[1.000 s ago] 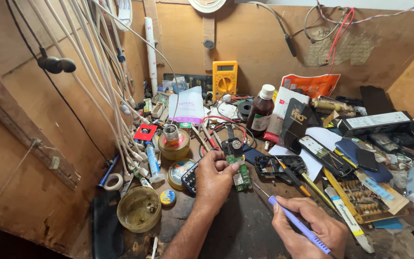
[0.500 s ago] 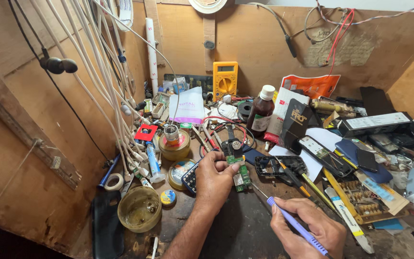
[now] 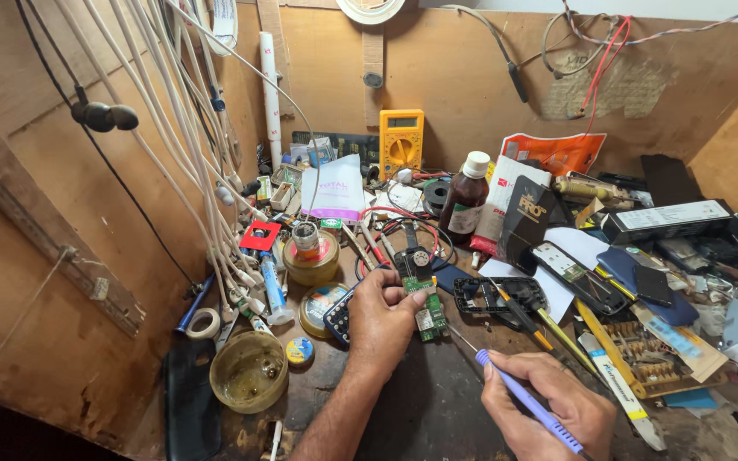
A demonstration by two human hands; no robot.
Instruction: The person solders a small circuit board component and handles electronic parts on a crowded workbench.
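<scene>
Fingers [image 3: 403, 297] of the left hand [image 3: 383, 320] curled down, pinching a small green circuit board [image 3: 424, 299] against the dark workbench [image 3: 437, 410]. Right hand [image 3: 548, 410] closed in a pen grip round a thin blue-handled tool [image 3: 527, 401], metal tip aimed up-left toward the board's lower end, just short of it as far as can be told. Just right of the board, a black plastic frame [image 3: 497, 294] and a yellow-handled screwdriver [image 3: 548, 329]. Left of the hand, a round tin [image 3: 318, 306] and a yellowish bowl [image 3: 249, 371] near the bench edge. Further back, a brown bottle with a white cap [image 3: 465, 196], a yellow multimeter [image 3: 401, 141] against the wooden wall, white cables [image 3: 190, 162] hanging at the left.
</scene>
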